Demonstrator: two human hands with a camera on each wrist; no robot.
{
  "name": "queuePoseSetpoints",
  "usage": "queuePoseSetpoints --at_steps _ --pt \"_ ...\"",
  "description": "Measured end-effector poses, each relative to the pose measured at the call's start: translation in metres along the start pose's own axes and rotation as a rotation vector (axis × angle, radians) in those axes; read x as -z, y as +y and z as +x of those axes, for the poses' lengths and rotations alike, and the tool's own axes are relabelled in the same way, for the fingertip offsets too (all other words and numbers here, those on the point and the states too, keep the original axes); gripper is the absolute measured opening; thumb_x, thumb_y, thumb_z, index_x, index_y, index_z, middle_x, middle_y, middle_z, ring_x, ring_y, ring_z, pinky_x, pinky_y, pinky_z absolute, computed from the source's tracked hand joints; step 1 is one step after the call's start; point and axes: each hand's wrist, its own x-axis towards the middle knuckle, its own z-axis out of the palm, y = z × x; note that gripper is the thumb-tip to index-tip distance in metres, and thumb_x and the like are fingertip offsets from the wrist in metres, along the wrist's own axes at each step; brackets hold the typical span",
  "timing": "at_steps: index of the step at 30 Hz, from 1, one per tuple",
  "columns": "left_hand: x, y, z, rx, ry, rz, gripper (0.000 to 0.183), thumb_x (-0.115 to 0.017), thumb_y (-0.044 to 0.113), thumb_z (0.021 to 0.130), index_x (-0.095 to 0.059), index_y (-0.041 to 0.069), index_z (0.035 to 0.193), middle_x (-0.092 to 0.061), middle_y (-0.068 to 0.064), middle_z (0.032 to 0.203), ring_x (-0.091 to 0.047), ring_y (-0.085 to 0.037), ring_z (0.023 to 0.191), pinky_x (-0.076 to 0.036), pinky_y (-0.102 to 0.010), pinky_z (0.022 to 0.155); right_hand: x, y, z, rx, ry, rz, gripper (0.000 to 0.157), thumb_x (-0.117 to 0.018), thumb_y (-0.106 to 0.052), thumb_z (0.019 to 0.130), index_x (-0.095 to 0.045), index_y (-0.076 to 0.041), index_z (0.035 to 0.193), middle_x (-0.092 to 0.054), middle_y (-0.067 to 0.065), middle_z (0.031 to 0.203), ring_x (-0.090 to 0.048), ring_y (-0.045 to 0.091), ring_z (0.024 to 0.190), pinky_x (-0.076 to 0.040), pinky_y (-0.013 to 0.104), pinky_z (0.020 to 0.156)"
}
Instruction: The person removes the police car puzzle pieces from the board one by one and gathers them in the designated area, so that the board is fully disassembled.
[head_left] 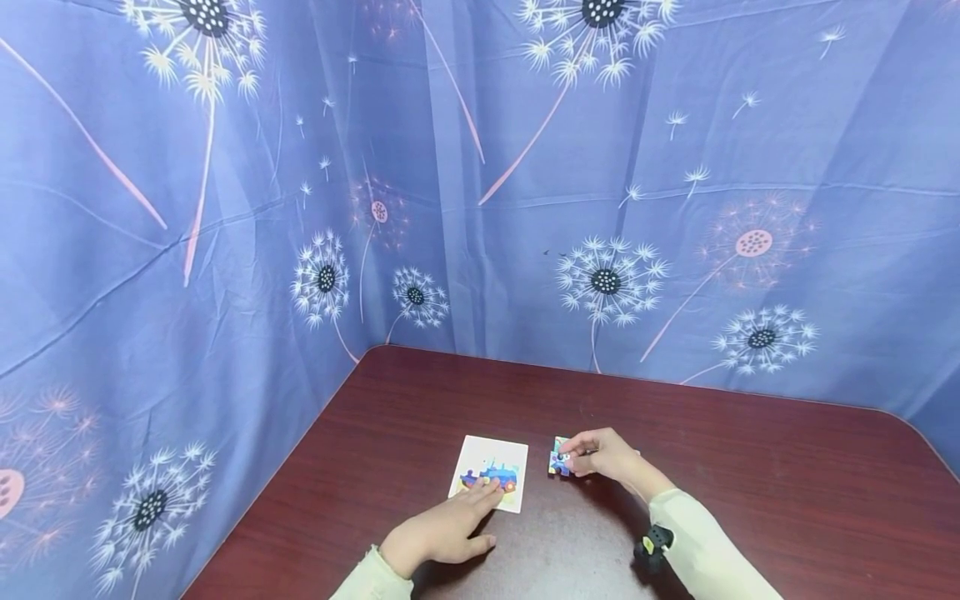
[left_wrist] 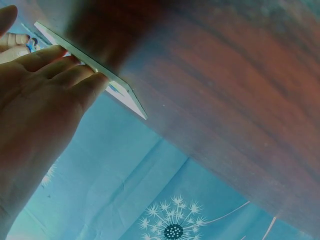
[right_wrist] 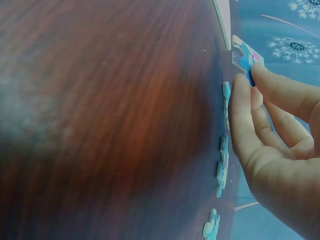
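Observation:
A white picture board with a blue vehicle on it lies flat on the dark table. My left hand rests on its near edge with fingers extended, covering part of the picture. In the left wrist view, the board shows as a thin panel under the fingertips. Right of the board, my right hand pinches a small colourful jigsaw piece between thumb and index finger. The right wrist view shows that piece tilted and raised off the table, partly hidden by the fingertips.
More jigsaw pieces lie along the table beneath the right hand, among them one piece and a nearer one. The dark red table ends at a blue dandelion-print curtain behind and to the left.

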Motion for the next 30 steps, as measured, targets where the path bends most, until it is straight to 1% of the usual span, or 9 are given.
queuePoseSetpoints --at_steps 3,9,14,21,25,30 --pt "-0.0003 0.0001 -0.0009 0.005 -0.005 -0.003 0.063 -0.055 0.032 0.096 -0.035 0.002 0.148 -0.030 -0.015 0.155 -0.026 -0.030 0.143 -0.025 -0.042 0.115 -0.0002 0.0019 -0.0021 0.000 0.000 -0.027 0.024 -0.067 0.004 0.084 -0.062 0.017 0.104 -0.068 0.013 0.084 -0.066 0.015 0.071 -0.059 0.038 0.067" --pt "-0.0018 -0.0009 -0.0007 0.007 -0.007 -0.003 0.063 -0.055 0.032 0.096 -0.034 0.003 0.148 -0.029 -0.013 0.155 -0.025 -0.029 0.143 -0.024 -0.042 0.115 -0.0002 0.0013 -0.0049 -0.005 -0.002 -0.050 0.023 -0.069 0.002 0.084 -0.064 0.015 0.102 -0.069 0.017 0.085 -0.066 0.018 0.071 -0.058 0.038 0.064" --pt "-0.0020 -0.0017 0.0007 -0.006 0.005 0.018 0.062 -0.055 0.031 0.096 -0.035 0.002 0.147 -0.030 -0.014 0.155 -0.026 -0.029 0.143 -0.025 -0.041 0.115 -0.0017 0.0017 -0.0057 -0.012 0.026 -0.089 0.021 -0.070 0.000 0.083 -0.065 0.013 0.099 -0.069 0.015 0.083 -0.065 0.018 0.067 -0.057 0.034 0.061" --pt "-0.0012 -0.0011 -0.0003 -0.002 0.005 0.014 0.063 -0.055 0.031 0.096 -0.035 0.002 0.147 -0.030 -0.014 0.155 -0.026 -0.029 0.143 -0.025 -0.042 0.115 -0.0056 0.0048 -0.0045 -0.010 0.083 -0.180 0.016 -0.073 0.000 0.079 -0.067 0.008 0.091 -0.066 0.006 0.073 -0.061 0.016 0.061 -0.055 0.031 0.055" --pt "-0.0021 -0.0014 -0.0004 -0.006 0.009 0.020 0.062 -0.055 0.031 0.096 -0.035 0.002 0.148 -0.031 -0.014 0.154 -0.026 -0.029 0.143 -0.025 -0.041 0.115 -0.0077 0.0062 -0.0037 0.004 0.099 -0.238 0.012 -0.074 0.001 0.077 -0.068 0.005 0.087 -0.066 0.006 0.071 -0.060 0.015 0.059 -0.053 0.030 0.053" --pt "-0.0017 -0.0015 0.0000 -0.010 0.011 0.026 0.062 -0.054 0.031 0.096 -0.035 0.002 0.148 -0.031 -0.014 0.155 -0.027 -0.029 0.143 -0.025 -0.041 0.115 -0.0094 0.0051 -0.0038 0.005 0.120 -0.281 0.009 -0.074 0.003 0.077 -0.069 0.004 0.084 -0.067 0.006 0.071 -0.058 0.015 0.058 -0.052 0.029 0.052"
